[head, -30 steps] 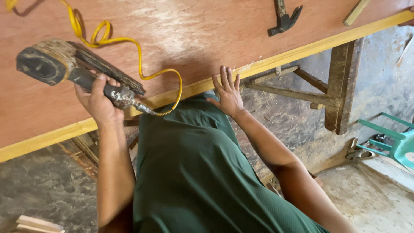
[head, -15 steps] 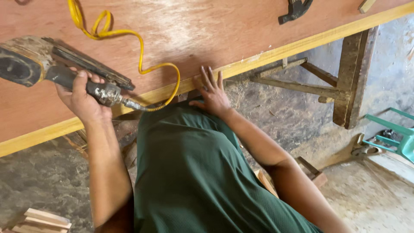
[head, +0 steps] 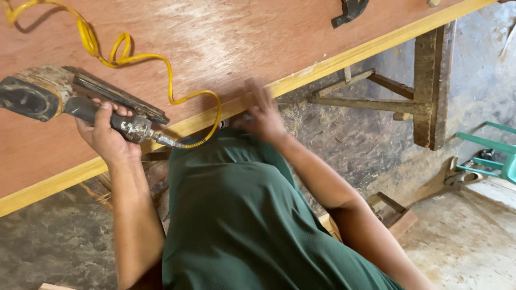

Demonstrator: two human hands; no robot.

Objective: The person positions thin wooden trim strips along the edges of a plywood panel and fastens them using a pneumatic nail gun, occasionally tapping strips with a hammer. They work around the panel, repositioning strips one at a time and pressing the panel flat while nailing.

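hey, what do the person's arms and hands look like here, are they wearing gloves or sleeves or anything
No gloves and no long sleeves: the left hand and the right hand are bare, and both forearms are uncovered up to the elbows. No watch, rings or bands show. The right hand is motion-blurred. Between the arms hangs a dark green shirt.

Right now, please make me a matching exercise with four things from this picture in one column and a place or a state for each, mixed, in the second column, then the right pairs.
Column one:
1. nail gun
2. yellow hose
3. right hand
4. green chair

Column two:
A. lies coiled on the board
B. stands on the floor at the far right
C. rests at the pale edge strip
D. gripped by the left hand

Pairs: 1-D, 2-A, 3-C, 4-B
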